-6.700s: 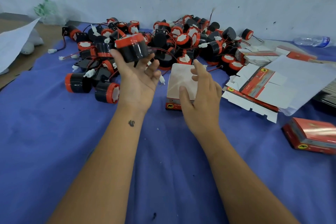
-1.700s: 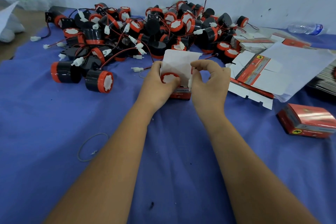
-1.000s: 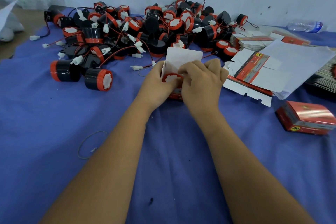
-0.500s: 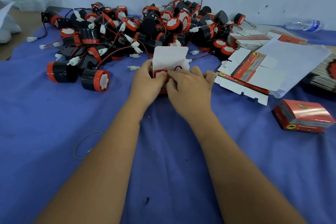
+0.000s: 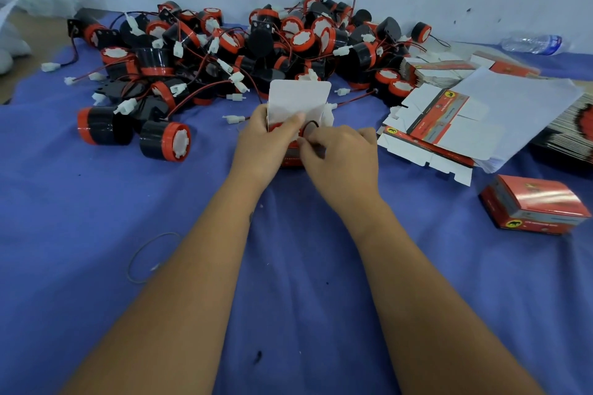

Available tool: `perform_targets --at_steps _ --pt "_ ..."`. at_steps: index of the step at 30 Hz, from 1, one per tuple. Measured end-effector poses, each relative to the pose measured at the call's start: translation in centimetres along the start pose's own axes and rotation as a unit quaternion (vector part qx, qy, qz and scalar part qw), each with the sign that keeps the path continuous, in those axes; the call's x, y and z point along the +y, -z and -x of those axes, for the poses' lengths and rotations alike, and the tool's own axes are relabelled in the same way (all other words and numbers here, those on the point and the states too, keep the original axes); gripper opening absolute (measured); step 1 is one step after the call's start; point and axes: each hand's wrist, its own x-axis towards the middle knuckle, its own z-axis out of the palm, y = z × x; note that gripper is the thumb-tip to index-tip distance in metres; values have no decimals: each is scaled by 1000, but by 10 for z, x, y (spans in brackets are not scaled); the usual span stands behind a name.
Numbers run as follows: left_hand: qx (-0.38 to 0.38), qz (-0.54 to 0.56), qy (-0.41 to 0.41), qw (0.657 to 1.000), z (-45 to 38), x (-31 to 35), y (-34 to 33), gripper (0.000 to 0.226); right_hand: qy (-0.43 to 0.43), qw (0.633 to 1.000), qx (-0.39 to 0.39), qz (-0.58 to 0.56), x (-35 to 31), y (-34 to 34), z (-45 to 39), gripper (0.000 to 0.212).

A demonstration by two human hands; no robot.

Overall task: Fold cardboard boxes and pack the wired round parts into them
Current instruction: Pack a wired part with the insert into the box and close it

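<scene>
At centre frame, the left hand [image 5: 263, 141] grips an open box [image 5: 298, 99], its white lid flap upright, a round part inside it. Just right, the right hand [image 5: 345, 157] pinches the part's wire [image 5: 309, 125] at the box mouth. Behind lies the parts pile [image 5: 244, 51].

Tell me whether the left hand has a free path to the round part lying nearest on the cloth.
Probably yes: the round part lies apart at the pile's edge, bare cloth between it and the left hand, but that hand grips the open box.
</scene>
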Motion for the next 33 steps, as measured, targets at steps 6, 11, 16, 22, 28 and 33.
perform_targets --at_steps 6,11,16,22,28,33 --pt "10 -32 -8 999 -1 -3 -2 22 11 996 47 -70 -2 -1 1 11" --pt "17 -59 7 998 -1 -2 -1 22 -175 928 125 -305 0 6 -5 15" --pt "17 -61 17 998 -2 -3 -1 24 -236 905 28 -354 10 6 -9 21" --pt "3 -62 14 998 -5 -5 1 21 -210 895 36 -393 15 5 -8 20" --pt "-8 -69 10 998 -5 -4 2 27 -146 920 26 -363 15 4 -4 17" --pt "-20 -80 1 997 -4 -3 3 42 -141 934 33 -326 13 5 -5 22"
